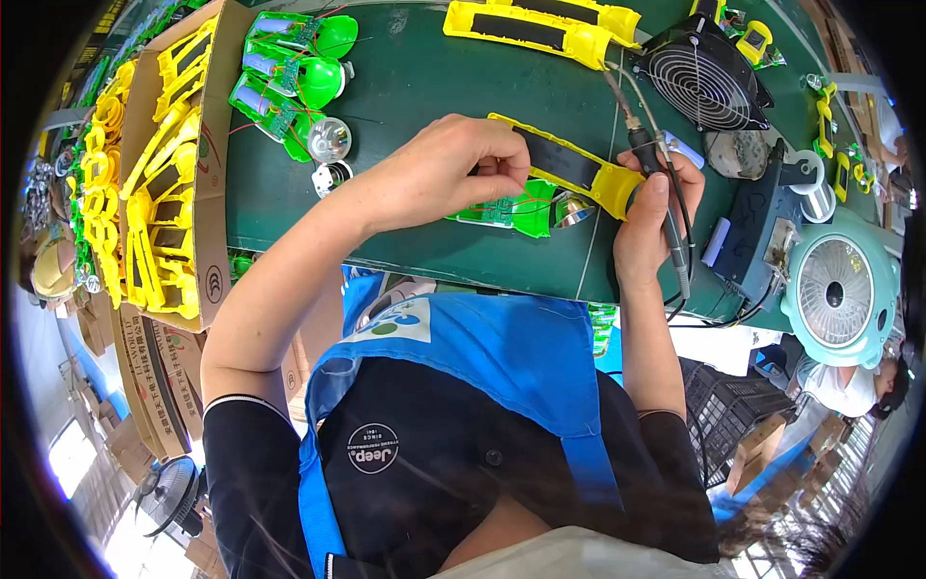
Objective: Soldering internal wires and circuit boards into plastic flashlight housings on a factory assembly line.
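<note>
My left hand (449,172) is closed, thumb and fingers pinched at the left part of a yellow plastic housing (615,188) with a black strip. Whatever lies between those fingertips is hidden. My right hand (648,217) grips a soldering iron (678,253), its black handle slanting across the palm. The right fingers also reach the right end of the housing; whether they hold it I cannot tell. Beneath the housing lies a green half shell (532,214) with a circuit board, red wires and a silver reflector (573,210).
Green shells (323,82) with boards and batteries lie at the far left, beside a carton (214,174) of yellow parts. More yellow housings (526,37) lie at the back. On the right stand a black fan (702,79), a dark soldering station (757,227) and a teal fan (837,289).
</note>
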Tool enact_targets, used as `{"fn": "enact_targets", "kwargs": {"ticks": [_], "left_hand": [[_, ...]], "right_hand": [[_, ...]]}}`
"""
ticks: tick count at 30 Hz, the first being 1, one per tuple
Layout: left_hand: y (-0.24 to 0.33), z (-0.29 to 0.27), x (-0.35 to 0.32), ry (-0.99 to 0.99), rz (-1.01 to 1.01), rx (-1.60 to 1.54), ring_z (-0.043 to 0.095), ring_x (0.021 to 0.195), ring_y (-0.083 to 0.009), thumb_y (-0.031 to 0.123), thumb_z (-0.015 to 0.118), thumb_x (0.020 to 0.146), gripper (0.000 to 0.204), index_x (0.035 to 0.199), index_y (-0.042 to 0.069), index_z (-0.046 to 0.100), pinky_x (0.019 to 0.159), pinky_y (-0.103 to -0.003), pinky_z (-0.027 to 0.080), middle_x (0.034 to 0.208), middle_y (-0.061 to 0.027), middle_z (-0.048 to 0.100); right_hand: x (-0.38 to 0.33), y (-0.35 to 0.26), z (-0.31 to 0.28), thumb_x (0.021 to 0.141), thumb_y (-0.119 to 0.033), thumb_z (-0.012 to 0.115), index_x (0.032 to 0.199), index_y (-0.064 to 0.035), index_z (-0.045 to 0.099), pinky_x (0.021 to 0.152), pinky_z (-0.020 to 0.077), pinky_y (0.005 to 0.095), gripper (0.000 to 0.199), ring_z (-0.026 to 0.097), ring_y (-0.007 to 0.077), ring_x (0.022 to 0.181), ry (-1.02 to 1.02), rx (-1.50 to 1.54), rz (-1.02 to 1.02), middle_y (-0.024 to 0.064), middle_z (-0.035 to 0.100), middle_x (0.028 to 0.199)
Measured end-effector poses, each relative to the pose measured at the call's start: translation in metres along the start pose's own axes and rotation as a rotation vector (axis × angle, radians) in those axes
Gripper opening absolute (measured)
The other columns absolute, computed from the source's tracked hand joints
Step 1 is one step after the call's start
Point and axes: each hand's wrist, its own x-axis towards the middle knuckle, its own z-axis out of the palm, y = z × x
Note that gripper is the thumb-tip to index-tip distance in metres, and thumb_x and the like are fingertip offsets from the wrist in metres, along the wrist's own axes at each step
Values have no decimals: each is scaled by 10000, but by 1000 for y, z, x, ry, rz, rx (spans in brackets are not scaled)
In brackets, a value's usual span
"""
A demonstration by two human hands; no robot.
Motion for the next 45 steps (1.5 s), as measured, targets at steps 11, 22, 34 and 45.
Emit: {"fn": "enact_targets", "kwargs": {"ticks": [11, 22, 34, 45], "left_hand": [[15, 54, 10, 541, 156, 453, 574, 783, -225, 31, 704, 739, 123, 809, 85, 620, 745, -356, 406, 773, -21, 624], [13, 49, 12, 367, 22, 780, 552, 819, -208, 111, 690, 741, 101, 809, 116, 615, 771, -353, 384, 787, -5, 559], [27, 33, 27, 67, -34, 914, 609, 795, -242, 38, 641, 683, 103, 778, 75, 623, 756, -356, 404, 758, -68, 595], [33, 32, 35, 5, -80, 980, 617, 742, -252, 42, 616, 707, 43, 738, 67, 599, 724, -360, 411, 712, -69, 591]], "right_hand": [[8, -10, 21, 987, -239, 523, 1158, -21, 440, 873, 479, 327, 289, 621, 192, 946, -147, 26, 149, 136, 595, 1034], [0, -11, -9, 963, -271, 566, 1147, -16, 466, 965, 448, 432, 331, 605, 271, 927, -128, 333, 286, 173, 593, 1052], [29, -29, -58, 861, -221, 614, 928, 33, 558, 721, 524, 308, 269, 607, 164, 614, -395, 43, 585, 111, 616, 711], [29, -30, -53, 858, -58, 637, 949, 43, 580, 651, 512, 231, 148, 647, 119, 678, -439, 76, 597, 84, 646, 807]]}}
